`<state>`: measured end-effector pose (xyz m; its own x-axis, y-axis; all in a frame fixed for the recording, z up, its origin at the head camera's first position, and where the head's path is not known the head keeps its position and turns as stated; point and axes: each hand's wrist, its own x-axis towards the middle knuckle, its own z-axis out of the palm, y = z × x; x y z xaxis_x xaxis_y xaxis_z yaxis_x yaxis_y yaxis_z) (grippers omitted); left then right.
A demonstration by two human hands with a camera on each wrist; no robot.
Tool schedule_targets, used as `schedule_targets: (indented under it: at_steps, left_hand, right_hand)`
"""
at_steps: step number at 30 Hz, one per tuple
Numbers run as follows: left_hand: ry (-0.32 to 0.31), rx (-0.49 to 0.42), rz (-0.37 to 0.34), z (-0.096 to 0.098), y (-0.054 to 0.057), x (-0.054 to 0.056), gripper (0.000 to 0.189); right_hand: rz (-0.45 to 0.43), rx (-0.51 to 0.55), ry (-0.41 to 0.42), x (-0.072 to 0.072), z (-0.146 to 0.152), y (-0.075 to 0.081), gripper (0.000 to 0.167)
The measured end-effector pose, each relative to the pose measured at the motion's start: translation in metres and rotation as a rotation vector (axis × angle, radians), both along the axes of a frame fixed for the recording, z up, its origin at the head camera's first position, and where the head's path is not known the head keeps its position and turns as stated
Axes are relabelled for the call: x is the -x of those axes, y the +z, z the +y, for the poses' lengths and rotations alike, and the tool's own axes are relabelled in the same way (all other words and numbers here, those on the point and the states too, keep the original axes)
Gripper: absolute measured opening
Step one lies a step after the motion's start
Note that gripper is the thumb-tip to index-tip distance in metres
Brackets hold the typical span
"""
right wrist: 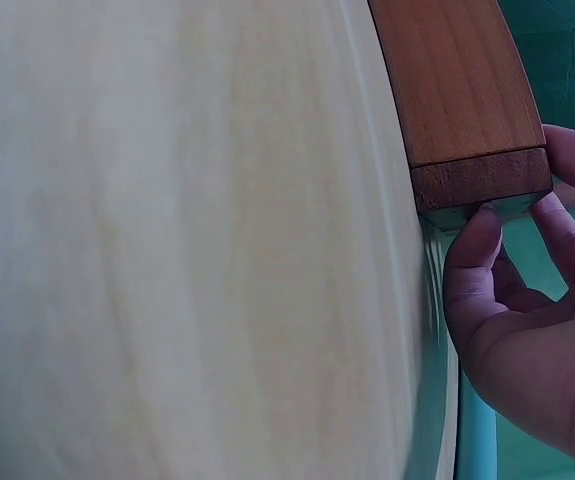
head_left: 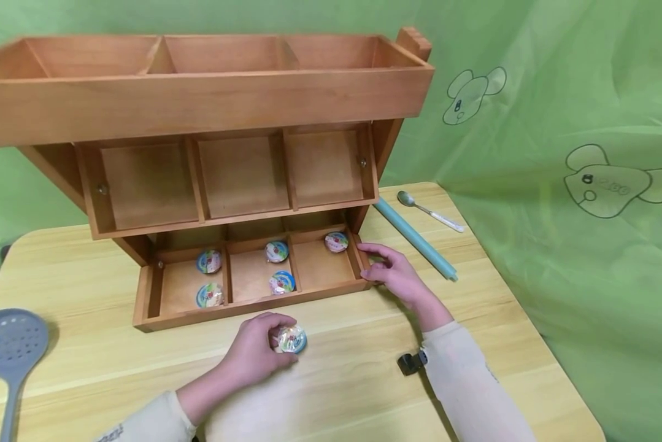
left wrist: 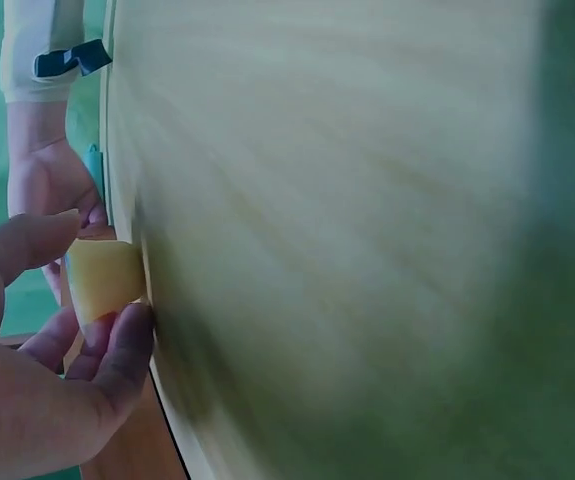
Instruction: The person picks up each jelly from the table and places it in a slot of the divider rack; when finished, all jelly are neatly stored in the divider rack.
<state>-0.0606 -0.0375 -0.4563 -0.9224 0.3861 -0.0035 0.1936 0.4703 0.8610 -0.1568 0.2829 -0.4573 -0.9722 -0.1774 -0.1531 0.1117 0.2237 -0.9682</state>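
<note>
My left hand [head_left: 256, 347] pinches a small jelly cup [head_left: 292, 339] with a shiny printed lid, just in front of the wooden rack [head_left: 209, 101]. In the left wrist view the cup's pale yellow side [left wrist: 107, 275] shows between thumb and fingers, close over the table. My right hand [head_left: 398, 276] grips the right end of the rack's bottom tray [head_left: 253, 302], thumb near the front corner, index finger at the rim. More jelly cups lie in this tray: two in the left compartment, two in the middle, and one cup [head_left: 336, 242] at the back of the right compartment.
The rack's middle tray [head_left: 242, 178] and top tray each have three compartments, overhanging the bottom one. A grey slotted skimmer [head_left: 11, 344] lies at the left of the table [head_left: 336, 393]. To the right are a teal rod [head_left: 416, 238] and a spoon [head_left: 430, 213]. Green cloth hangs behind.
</note>
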Motion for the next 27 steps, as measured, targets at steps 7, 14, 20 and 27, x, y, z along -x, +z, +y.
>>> schedule_targets:
  at_steps: [7,14,20,27]
  left_hand:
    - [-0.021,0.012,0.011,0.003,0.0,0.003,0.052]
    - [-0.137,-0.005,0.02,0.004,0.015,0.01,0.05]
    - [-0.176,-0.109,-0.005,0.007,0.038,0.029,0.049]
    - [-0.107,-0.139,-0.011,0.019,0.059,0.055,0.048]
  right_hand:
    - [-0.001,-0.005,0.01,-0.001,0.002,0.0,0.058]
    - [-0.004,-0.006,0.018,-0.001,0.002,0.003,0.059]
    - [0.0,-0.008,0.016,0.0,0.002,0.002,0.059]
    - [0.009,0.007,0.023,0.0,0.001,0.001,0.06]
